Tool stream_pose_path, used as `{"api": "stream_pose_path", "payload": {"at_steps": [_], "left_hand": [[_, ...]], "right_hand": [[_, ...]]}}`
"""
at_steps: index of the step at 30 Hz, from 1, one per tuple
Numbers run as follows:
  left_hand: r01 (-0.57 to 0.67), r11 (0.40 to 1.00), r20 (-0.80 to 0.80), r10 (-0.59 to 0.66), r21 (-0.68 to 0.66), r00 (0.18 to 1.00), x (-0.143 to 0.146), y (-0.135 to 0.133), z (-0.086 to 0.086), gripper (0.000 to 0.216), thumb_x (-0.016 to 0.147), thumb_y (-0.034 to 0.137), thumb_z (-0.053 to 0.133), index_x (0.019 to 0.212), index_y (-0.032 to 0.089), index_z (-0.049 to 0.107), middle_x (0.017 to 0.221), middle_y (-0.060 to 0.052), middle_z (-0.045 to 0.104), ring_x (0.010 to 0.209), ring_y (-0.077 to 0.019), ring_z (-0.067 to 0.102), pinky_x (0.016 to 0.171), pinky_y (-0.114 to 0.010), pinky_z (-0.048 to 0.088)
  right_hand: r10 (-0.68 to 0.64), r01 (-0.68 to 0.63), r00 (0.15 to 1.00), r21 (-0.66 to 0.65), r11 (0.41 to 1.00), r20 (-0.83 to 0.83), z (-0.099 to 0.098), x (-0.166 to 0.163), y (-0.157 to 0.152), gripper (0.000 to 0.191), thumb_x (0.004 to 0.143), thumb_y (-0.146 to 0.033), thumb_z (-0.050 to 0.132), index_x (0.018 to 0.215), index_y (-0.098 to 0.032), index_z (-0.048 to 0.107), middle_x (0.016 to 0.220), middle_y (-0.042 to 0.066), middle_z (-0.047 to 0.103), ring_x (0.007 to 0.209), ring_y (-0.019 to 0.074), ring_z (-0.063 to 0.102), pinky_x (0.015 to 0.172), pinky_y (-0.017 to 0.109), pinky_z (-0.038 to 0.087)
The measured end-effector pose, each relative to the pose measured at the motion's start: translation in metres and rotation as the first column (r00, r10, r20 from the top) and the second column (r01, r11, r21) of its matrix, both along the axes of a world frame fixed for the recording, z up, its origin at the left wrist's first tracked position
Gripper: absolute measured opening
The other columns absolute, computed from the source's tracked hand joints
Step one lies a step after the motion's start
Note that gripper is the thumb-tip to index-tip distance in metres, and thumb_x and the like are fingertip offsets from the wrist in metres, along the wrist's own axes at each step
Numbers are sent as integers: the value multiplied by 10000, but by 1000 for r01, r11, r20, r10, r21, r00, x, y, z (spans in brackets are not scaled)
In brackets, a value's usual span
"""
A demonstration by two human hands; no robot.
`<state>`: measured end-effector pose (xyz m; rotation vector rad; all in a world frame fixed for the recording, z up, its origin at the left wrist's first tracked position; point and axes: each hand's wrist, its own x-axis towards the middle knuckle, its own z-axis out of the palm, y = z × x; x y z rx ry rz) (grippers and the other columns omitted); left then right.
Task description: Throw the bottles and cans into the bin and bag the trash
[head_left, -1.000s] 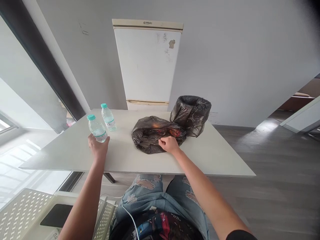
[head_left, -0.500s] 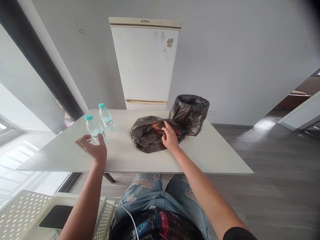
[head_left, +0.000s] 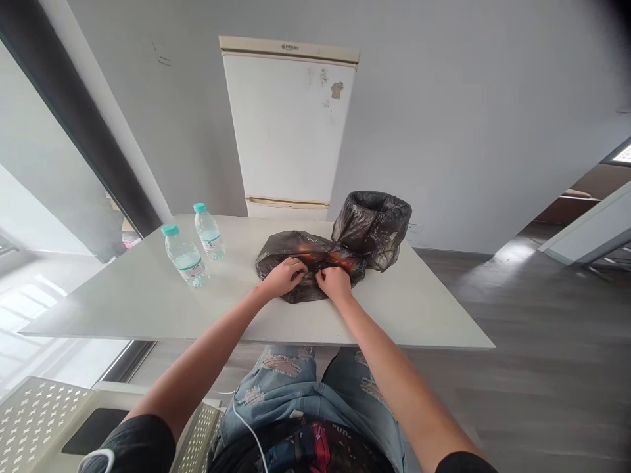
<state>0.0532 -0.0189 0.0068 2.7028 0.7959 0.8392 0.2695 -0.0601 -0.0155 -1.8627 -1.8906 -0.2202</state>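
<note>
A dark plastic bag (head_left: pixel 305 256) with something orange and red showing through lies on the white table (head_left: pixel 148 295). My left hand (head_left: pixel 282 277) and my right hand (head_left: pixel 335 282) both rest on its near edge, fingers curled and pinching the plastic. A second dark bag (head_left: pixel 373 223) stands open and upright just behind and to the right. Two water bottles with teal caps stand at the left: the nearer one (head_left: pixel 183 255) and the farther one (head_left: pixel 209 230).
A white fridge (head_left: pixel 288 125) stands against the wall behind the table. A perforated white stand (head_left: pixel 44 420) with a dark phone on it sits low at my left. Grey wood floor spreads to the right.
My left hand let go of the nearer bottle and moved right onto the bag. My right hand reached over the bag, then came back to its near edge.
</note>
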Motion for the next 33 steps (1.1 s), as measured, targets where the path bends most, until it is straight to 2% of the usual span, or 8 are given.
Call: {"api": "stream_pose_path", "payload": {"at_steps": [3,7,11,15,21,26,30,33], "left_hand": [[-17,1000,-73,17,8,997,8,8,-13,288,945,98,528,1102,203,745,1115,-104,739,1092,-261,662,975,-413,566],[18,1000,-85,-18,5,996,2,8,-26,415,920,78,523,1256,207,732,1233,-122,723,1179,-286,643,1065,-472,543],[5,1000,1,-5,-11,1000,-2,9,-27,531,910,117,554,1423,213,653,1478,-133,623,1371,-329,565,1197,-552,457],[-20,997,101,27,-74,995,0,10,-27,626,951,197,565,1574,234,513,1611,-133,510,1501,-335,467,1268,-560,383],[-4,986,130,27,-169,991,1,8,-27,580,1065,311,433,1636,211,413,1645,-152,468,1552,-313,416,1298,-516,339],[-17,977,180,56,-211,982,-1,8,-25,573,1080,377,442,1628,212,413,1642,-158,469,1540,-322,431,1286,-518,352],[-32,964,341,124,-263,932,-1,9,-23,618,1039,467,571,1598,240,442,1618,-153,503,1533,-342,445,1287,-550,353],[148,927,486,42,-345,873,0,8,-20,833,885,532,794,1581,246,437,1584,-169,533,1467,-368,524,1232,-559,440]], "right_hand": [[-32,32,999,-30,999,-9,1,1,-1,348,1000,-304,560,755,-195,782,757,102,759,693,202,675,667,274,415],[40,-28,993,109,994,-112,3,3,-2,326,1021,-297,528,846,-207,788,911,96,768,855,219,703,743,272,490],[174,-113,969,310,944,-174,3,6,-1,343,997,-225,522,1237,-209,767,1216,138,734,1141,300,669,1032,402,531],[304,-260,941,253,932,-153,0,5,5,524,956,-175,541,1475,-193,613,1394,149,660,1293,325,611,1144,469,498],[274,-242,951,205,948,-141,-8,3,11,508,968,-305,630,1465,-204,622,1372,179,641,1305,369,597,1145,530,494],[242,-181,922,216,959,-302,-9,5,12,487,892,-357,730,1345,-186,681,1260,187,663,1215,363,641,1077,514,543],[271,-126,778,281,951,-567,-4,7,13,383,913,-379,642,1243,-190,692,1238,159,715,1212,327,652,1095,496,534],[348,-216,474,276,937,-809,-1,6,11,405,991,-491,501,1229,-208,667,1248,127,742,1174,305,693,980,460,599]]}}
